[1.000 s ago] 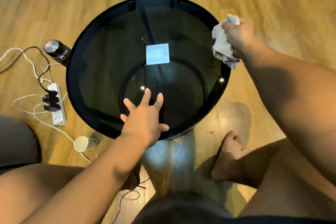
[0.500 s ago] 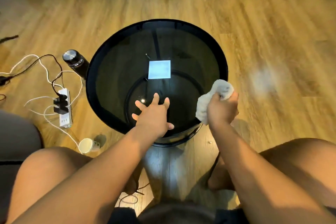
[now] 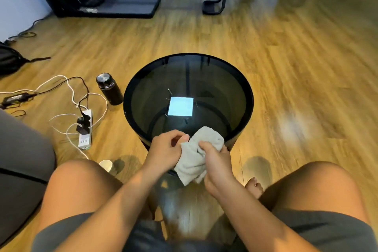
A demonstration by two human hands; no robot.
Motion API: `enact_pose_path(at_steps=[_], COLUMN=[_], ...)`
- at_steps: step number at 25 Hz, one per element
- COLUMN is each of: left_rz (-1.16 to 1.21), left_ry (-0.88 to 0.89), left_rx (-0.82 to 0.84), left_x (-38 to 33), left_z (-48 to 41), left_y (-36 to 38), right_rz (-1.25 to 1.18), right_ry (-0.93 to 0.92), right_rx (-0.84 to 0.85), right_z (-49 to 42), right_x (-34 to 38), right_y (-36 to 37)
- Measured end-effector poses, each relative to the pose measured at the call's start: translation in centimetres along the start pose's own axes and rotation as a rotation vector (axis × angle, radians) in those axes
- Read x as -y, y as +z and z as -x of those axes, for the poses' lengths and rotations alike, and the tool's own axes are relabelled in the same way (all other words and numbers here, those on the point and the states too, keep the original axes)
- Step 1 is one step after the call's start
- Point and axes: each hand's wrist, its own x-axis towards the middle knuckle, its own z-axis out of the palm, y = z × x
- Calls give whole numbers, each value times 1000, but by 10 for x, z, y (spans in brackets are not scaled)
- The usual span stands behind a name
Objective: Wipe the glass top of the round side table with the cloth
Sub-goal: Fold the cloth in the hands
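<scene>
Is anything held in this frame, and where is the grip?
Yes: the cloth. The right hand grips its bunched middle and the left hand pinches its left edge, at the near rim of the side table.

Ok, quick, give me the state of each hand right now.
Left hand: closed, pinching the edge of the crumpled light grey cloth.
Right hand: closed, grip on the same cloth.

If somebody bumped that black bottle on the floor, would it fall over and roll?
Probably. The bottle stands upright, tall and narrow, so a knock could tip it. Its round body would likely roll on the smooth wooden floor. The metal cap looks shut, so spilling seems unlikely.
</scene>
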Motion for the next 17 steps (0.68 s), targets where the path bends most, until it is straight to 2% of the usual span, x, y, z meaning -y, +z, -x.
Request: enact_pose_path(at_steps=[2,3,5,7,9,11,13,14,17], left_rz=[374,482,559,646,773,860,899,897,887], left_ry=[-116,-172,-290,-345,-304,-253,-205,-191,-205], left_rx=[131,189,218,310,388,306,199,176,139], left_x=[-7,-3,6,12,11,12,14,13,12], left_z=[27,36,46,44,43,44,44,44,40], left_y=[4,8,11,10,10,14,19,19,16], right_rz=[65,61,-59,-182,-121,84,196,156,42], right_ry=[-21,0,64,88,7,-139,-202,-161,-12], right_rx=[140,234,419,531,543,476,385,381,507], right_z=[-1,-2,-4,-3,-3,-4,-8,-11,-11], right_x=[3,3,-1,-1,2,3,2,1,1], right_y=[-15,-21,-32,-36,-34,-29,-29,-32,-42])
